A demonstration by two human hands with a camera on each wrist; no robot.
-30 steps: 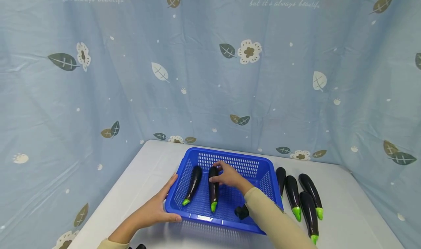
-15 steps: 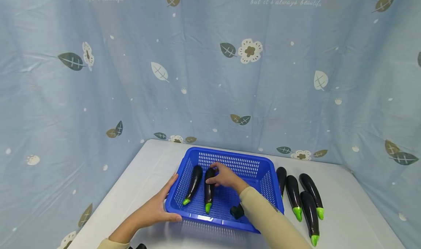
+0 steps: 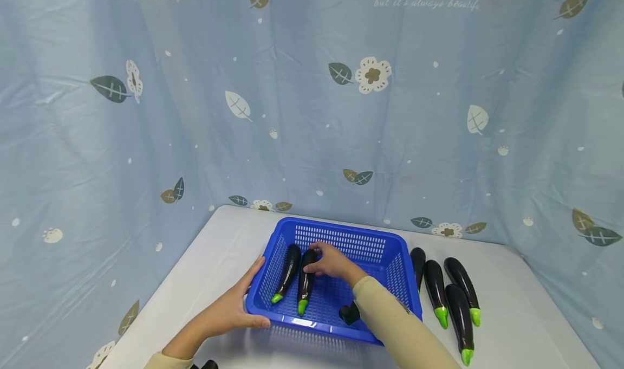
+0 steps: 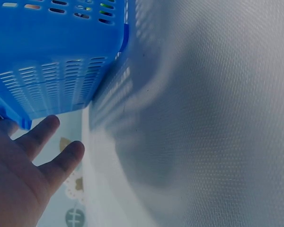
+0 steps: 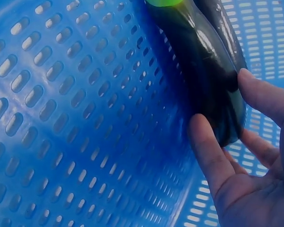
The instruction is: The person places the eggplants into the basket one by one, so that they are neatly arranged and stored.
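The right hand (image 3: 331,261) pinches an eggplant (image 3: 305,286) inside the blue basket (image 3: 341,227), just beside a second eggplant (image 3: 288,271), while the left hand (image 3: 237,305), fingers spread, rests against the basket's near left corner.

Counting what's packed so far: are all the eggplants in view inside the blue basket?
No, four eggplants lie on the white table, outside the blue basket on its right.

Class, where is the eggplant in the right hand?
Head view: this eggplant is in the blue basket, left of centre, just right of another eggplant.
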